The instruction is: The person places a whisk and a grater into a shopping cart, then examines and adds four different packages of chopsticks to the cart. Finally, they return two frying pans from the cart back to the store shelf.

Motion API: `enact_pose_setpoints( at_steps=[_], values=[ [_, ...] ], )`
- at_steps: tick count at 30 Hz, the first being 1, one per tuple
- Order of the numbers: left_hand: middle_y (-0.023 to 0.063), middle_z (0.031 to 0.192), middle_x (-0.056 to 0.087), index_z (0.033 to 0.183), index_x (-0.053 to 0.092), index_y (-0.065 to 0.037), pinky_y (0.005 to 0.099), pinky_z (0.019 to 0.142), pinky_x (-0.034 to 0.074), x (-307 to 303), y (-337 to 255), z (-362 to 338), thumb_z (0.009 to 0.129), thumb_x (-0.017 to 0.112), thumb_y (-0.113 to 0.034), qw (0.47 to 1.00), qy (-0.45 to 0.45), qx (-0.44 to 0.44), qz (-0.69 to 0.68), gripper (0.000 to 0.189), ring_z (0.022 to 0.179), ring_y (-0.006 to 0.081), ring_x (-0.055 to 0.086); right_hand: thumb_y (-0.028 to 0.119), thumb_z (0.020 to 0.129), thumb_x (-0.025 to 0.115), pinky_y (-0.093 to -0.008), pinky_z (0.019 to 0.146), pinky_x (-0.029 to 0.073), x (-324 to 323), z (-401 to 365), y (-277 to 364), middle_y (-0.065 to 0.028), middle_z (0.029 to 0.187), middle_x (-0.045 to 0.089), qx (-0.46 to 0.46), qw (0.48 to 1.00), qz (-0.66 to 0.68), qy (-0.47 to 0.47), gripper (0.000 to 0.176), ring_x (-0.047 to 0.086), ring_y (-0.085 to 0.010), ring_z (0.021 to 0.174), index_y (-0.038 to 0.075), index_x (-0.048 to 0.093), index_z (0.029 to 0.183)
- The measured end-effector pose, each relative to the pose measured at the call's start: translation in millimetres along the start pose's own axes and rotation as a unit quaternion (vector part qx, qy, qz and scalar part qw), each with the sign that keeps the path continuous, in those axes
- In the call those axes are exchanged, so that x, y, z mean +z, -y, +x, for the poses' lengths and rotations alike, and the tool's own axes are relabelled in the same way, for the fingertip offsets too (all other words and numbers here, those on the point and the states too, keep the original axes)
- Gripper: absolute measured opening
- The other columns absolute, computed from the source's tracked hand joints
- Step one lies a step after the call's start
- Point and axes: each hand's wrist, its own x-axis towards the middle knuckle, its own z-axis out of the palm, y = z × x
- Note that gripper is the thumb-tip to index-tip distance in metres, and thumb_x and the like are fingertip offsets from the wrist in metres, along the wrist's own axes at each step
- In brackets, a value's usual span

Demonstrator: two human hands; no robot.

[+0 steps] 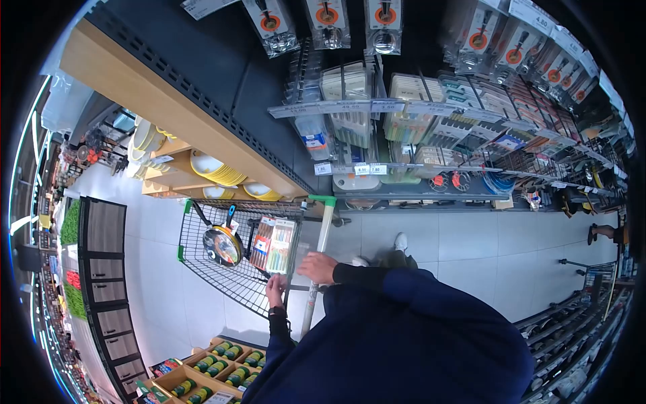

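A wire shopping cart (222, 288) with green corner pieces stands in front of me. Inside it lie a frying pan (223, 246) with a printed label and a dark handle, a pack of brown chopsticks (262, 244) and a pack of multicoloured chopsticks (280, 248). My left hand (275, 289), with a dark band at the wrist, is just below the packs, its fingers drawn together; what they hold, if anything, is hidden. My right hand (317, 268) lies over the cart handle (326, 225), fingers extended towards the basket and not wrapped round the bar.
Shelving with hanging packaged utensils (431, 128) runs along the far side. Yellow-rimmed bowls (215, 168) fill a wooden shelf left of it. A wooden display of green-and-yellow containers (215, 367) stands near my left elbow. Another cart (599, 279) and a person's leg (605, 232) are at right.
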Motion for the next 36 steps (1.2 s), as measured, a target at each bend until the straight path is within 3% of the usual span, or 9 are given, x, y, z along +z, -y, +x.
enact_pose_setpoints(
  at_steps=[9,11,17,19,21,24,27,32,36],
  values=[
    [-0.0048,0.087,0.063,0.114,0.065,-0.005,0.0165,0.056,0.035,22,-10,-18,0.095,0.063,-0.029,0.999,0.016,0.032,0.031,0.03,0.065,0.0008,0.047,0.02,0.084,0.053,-0.0324,0.079,0.044,-3,-4,1,-0.0001,0.077,0.058,0.002,1.0,-0.024,0.015,0.012,0.061,-0.0171,0.083,0.015,0.062,0.09],
    [0.0028,0.093,0.067,0.108,0.066,0.0,0.0245,0.077,0.046,23,-2,-12,0.093,0.065,-0.025,0.995,0.013,0.078,0.056,0.029,0.083,0.0105,0.059,0.02,0.084,0.053,-0.0324,0.079,0.044,-4,-6,-1,0.0001,0.077,0.058,0.0,1.0,-0.02,0.022,0.012,0.061,-0.0171,0.083,0.015,0.062,0.091],
    [0.0061,0.089,0.069,0.105,0.066,0.002,0.0285,0.077,0.05,44,-6,-24,0.09,0.067,-0.025,0.981,-0.031,0.161,0.107,0.031,0.081,0.0139,0.063,0.014,0.079,0.059,-0.0354,0.081,0.043,-23,-10,-7,-0.002,0.084,0.061,0.0,0.999,0.017,0.036,0.012,0.06,-0.0194,0.089,0.014,0.061,0.091],
    [0.011,0.087,0.071,0.103,0.067,0.001,0.0307,0.075,0.051,53,-22,-36,0.089,0.067,-0.027,0.939,-0.105,0.187,0.269,0.032,0.079,0.0178,0.066,0.004,0.076,0.06,-0.0375,0.084,0.043,-46,-9,-12,-0.0053,0.098,0.065,-0.006,0.981,0.07,-0.182,0.019,0.06,-0.0245,0.097,0.012,0.061,0.093],
    [0.0137,0.085,0.071,0.103,0.068,0.0,0.0338,0.073,0.053,61,-29,-44,0.087,0.067,-0.026,0.935,-0.127,0.201,0.263,0.03,0.077,0.0222,0.068,0.0,0.075,0.057,-0.0398,0.085,0.041,-90,-6,-38,-0.0056,0.102,0.063,0.163,0.952,0.034,-0.257,0.017,0.057,-0.027,0.102,0.011,0.059,0.089],
    [0.0113,0.084,0.07,0.102,0.067,-0.001,0.0353,0.071,0.052,73,-34,-51,0.088,0.066,-0.019,0.915,-0.187,0.267,0.239,0.023,0.076,0.0226,0.066,0.0,0.077,0.061,-0.0446,0.091,0.04,-158,1,-125,-0.0155,0.108,0.058,0.302,0.815,-0.023,-0.495,0.031,0.053,-0.037,0.104,0.002,0.055,0.106],
    [0.0113,0.09,0.068,0.102,0.066,-0.001,0.0338,0.073,0.052,103,-61,-62,0.088,0.065,-0.012,0.904,-0.18,0.345,0.177,0.017,0.083,0.0229,0.065,0.014,0.074,0.079,-0.0441,0.095,0.041,-225,11,-189,-0.0201,0.116,0.055,0.34,0.783,-0.034,-0.52,0.055,0.051,-0.0382,0.111,-0.002,0.051,0.119],
    [0.0125,0.093,0.067,0.101,0.066,-0.001,0.0327,0.077,0.052,176,-120,-71,0.088,0.064,-0.006,0.902,-0.055,0.401,0.152,0.015,0.084,0.0243,0.066,0.019,0.08,0.077,-0.0358,0.083,0.051,-261,25,-237,-0.015,0.096,0.068,0.411,0.828,0.038,-0.38,0.039,0.065,-0.0251,0.088,-0.005,0.061,0.106],
    [0.009,0.097,0.069,0.105,0.065,0.0,0.0291,0.08,0.052,218,-148,-73,0.092,0.06,-0.007,0.902,0.03,0.404,0.149,0.015,0.088,0.0164,0.066,0.014,0.088,0.071,-0.0283,0.078,0.052,-241,7,-254,-0.0112,0.099,0.071,0.344,0.856,0.123,-0.365,0.027,0.065,-0.0114,0.091,-0.004,0.064,0.107]
  ],
)
